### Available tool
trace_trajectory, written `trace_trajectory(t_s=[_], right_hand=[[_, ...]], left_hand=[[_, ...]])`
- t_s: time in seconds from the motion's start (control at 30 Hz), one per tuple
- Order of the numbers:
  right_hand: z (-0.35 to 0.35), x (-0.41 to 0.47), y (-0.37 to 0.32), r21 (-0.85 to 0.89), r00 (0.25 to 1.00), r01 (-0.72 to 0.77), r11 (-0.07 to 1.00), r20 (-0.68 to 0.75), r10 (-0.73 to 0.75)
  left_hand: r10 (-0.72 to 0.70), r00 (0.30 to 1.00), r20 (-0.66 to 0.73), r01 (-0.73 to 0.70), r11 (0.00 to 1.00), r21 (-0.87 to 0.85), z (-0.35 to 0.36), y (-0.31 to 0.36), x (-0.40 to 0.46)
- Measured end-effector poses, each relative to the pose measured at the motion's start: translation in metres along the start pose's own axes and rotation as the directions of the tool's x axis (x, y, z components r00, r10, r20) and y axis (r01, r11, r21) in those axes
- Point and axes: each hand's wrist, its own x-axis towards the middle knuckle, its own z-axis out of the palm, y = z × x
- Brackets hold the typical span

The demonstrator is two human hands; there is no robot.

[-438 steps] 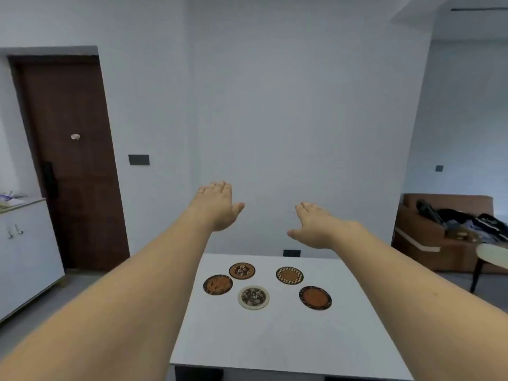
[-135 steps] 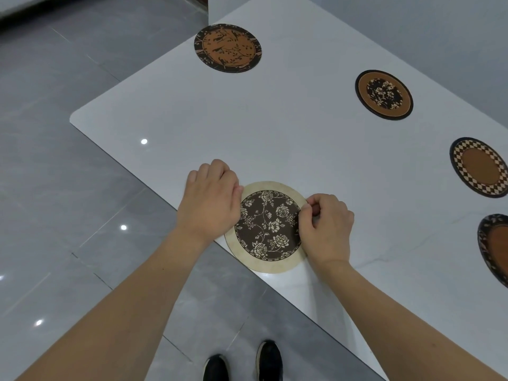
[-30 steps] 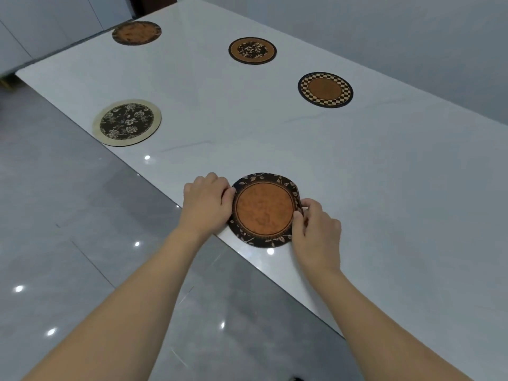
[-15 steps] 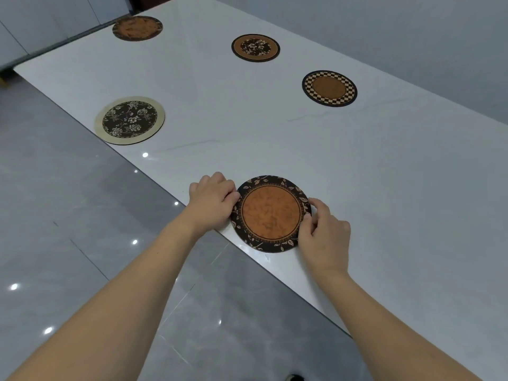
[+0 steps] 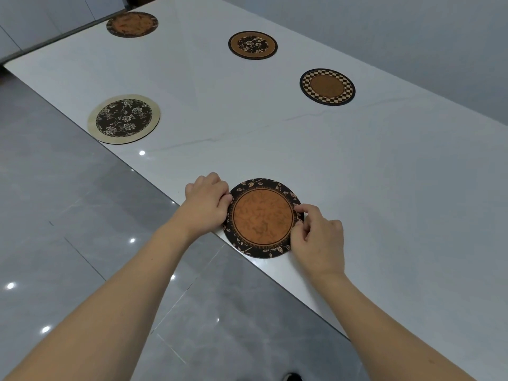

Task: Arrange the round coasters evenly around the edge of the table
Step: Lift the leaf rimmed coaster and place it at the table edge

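Note:
A round coaster with an orange centre and black leaf border [image 5: 262, 218] lies flat at the near edge of the white table [image 5: 384, 188]. My left hand [image 5: 204, 206] pinches its left rim with curled fingers. My right hand [image 5: 319, 237] pinches its right rim. A cream-rimmed black floral coaster [image 5: 124, 119] lies further left along the same edge. A checkered coaster [image 5: 327, 86] and a brown floral coaster [image 5: 252, 45] lie toward the far side. A dark orange coaster [image 5: 132, 24] sits at the far left end.
Glossy grey floor tiles [image 5: 68, 215] run along the table's near edge. A grey wall [image 5: 412, 37] stands behind the far side. The right part of the tabletop bears no coasters. A shoe tip [image 5: 292, 376] shows at the bottom.
The leaf-border coaster has settled flat at the table edge between my hands. My right fingers have shifted up along its right rim. The view has moved slightly.

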Motion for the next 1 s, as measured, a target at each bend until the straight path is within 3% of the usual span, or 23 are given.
trace_trajectory(t_s=[0.43, 0.63, 0.77, 0.87, 1.0], right_hand=[[-0.002, 0.0, -0.001, -0.022, 1.0, -0.001, 1.0, 0.024, 0.002], [0.002, 0.002, 0.001, -0.1, 0.999, 0.005, 0.995, 0.034, -0.001], [0.0, 0.002, 0.0, -0.157, 0.997, 0.008, 0.988, 0.079, 0.004], [-0.015, 0.004, -0.002, -0.107, 0.992, -0.025, 0.994, 0.12, 0.038], [-0.064, 0.008, -0.008, -0.008, 0.987, -0.091, 0.996, 0.135, 0.092]], left_hand=[[0.009, 1.0, -0.02, -0.008, 1.0, 0.025, 0.004, -0.001, 0.0], [0.026, 0.997, -0.076, -0.037, 0.989, -0.145, 0.002, -0.004, -0.004], [0.011, 1.0, -0.027, -0.011, 1.0, -0.001, 0.004, 0.004, -0.003], [-0.029, 0.998, 0.052, 0.023, 0.994, 0.109, -0.003, 0.019, -0.004], [0.016, 0.999, 0.049, -0.02, 0.997, 0.07, -0.028, 0.06, -0.006]])
